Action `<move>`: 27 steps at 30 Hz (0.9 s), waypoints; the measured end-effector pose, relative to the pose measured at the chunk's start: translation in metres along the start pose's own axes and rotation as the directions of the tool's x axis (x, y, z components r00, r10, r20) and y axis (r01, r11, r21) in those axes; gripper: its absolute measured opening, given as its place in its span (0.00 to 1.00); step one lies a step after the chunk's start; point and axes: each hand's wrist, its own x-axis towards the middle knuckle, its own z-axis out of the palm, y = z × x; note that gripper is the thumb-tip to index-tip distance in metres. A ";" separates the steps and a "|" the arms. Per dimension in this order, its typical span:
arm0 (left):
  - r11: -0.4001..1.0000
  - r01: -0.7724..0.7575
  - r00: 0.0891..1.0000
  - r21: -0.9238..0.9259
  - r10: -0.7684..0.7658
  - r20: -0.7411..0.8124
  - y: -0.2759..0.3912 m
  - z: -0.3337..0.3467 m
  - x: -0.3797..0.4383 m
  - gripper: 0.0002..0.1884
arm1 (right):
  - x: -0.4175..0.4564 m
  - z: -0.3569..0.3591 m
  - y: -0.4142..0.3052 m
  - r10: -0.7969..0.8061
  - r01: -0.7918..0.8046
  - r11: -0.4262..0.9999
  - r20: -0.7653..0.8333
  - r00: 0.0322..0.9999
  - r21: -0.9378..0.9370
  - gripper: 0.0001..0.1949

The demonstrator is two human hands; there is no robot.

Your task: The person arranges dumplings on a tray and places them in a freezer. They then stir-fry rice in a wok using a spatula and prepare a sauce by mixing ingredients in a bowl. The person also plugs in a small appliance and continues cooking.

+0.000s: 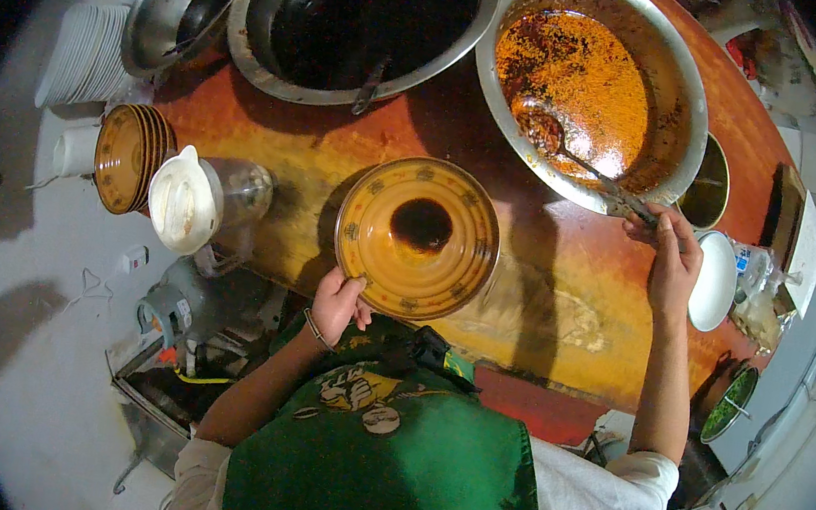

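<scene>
My left hand (340, 300) grips the near rim of a wide yellow-brown bowl (417, 238), thumb on top; a small dark liquid pool lies in its bottom. My right hand (668, 254) holds the handle of a metal ladle (598, 175), whose head rests in the red-orange chili oil (586, 86) inside a large metal basin (680, 82). Left of that basin is a second metal basin (242, 17) of very dark liquid, with a utensil handle (371, 88) over its rim.
To the left are a clear pitcher with a white lid (186, 201), stacked yellow-brown bowls (123, 158), stacked white plates (83, 55) and another metal basin (146, 21). At the right are a white dish (713, 281), plastic bags (758, 295) and a container of chopped greens (730, 405).
</scene>
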 end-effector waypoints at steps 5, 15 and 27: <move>0.998 -0.027 0.999 -0.058 0.029 0.030 0.006 0.010 0.003 0.10 | 0.002 0.009 0.011 0.078 -0.049 0.966 -0.104 0.991 0.255 0.15; 1.000 0.013 1.000 -0.014 -0.013 0.002 0.018 0.035 0.010 0.10 | -0.008 0.013 -0.006 -0.064 0.122 0.956 -0.214 0.975 0.269 0.17; 1.000 0.022 0.999 -0.021 -0.021 0.024 0.023 0.067 0.013 0.10 | -0.086 0.005 -0.050 -0.190 0.223 0.969 -0.253 0.948 0.108 0.15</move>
